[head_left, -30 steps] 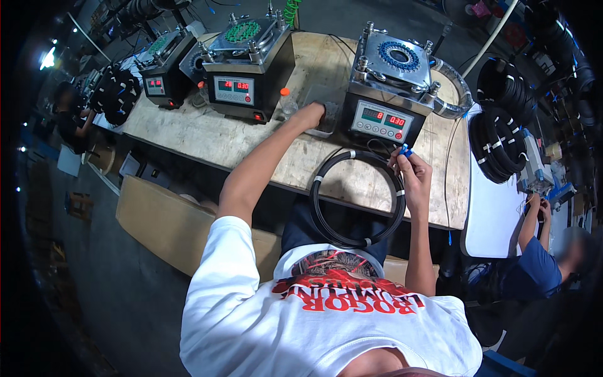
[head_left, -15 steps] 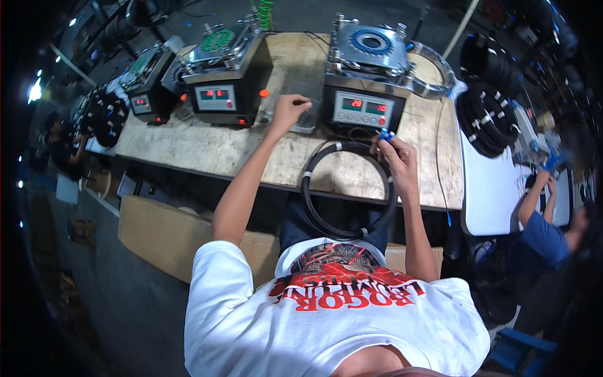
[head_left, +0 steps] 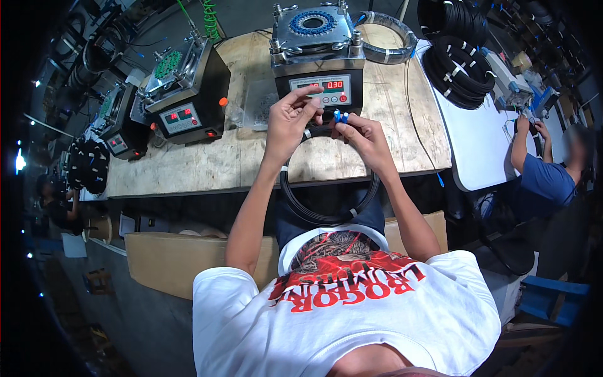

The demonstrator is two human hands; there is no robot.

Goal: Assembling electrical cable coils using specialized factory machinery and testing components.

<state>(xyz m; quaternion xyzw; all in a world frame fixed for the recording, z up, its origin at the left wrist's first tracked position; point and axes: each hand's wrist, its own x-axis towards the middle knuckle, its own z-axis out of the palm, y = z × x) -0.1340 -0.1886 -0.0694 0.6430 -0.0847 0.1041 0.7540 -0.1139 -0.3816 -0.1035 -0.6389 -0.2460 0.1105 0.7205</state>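
Note:
My right hand (head_left: pixel 365 141) pinches a small blue connector (head_left: pixel 340 117) in front of the nearest machine. A coil of black cable (head_left: pixel 314 217), banded with white ties, hangs below my hands over the table's front edge, partly in front of my lap. Close beside the connector, my left hand (head_left: pixel 292 122) has its thumb and fingers drawn together; whatever they pinch is too small to make out. Behind both hands stands a black box-shaped machine (head_left: pixel 317 75) with red digits, topped by a metal plate with a blue ring (head_left: pixel 313 23).
Left of that machine lies a clear tray of small parts (head_left: pixel 257 107), with an orange-capped bottle (head_left: pixel 232 113) next to it. Two similar machines (head_left: pixel 188 94) stand further left. Black cable coils (head_left: pixel 458 72) rest on the white table (head_left: pixel 461 163) at right, where a co-worker (head_left: pixel 540 169) sits.
My left hand has come from the tray toward the connector in my right hand, and the two hands are now close together. The view has shifted, so the machines appear further left.

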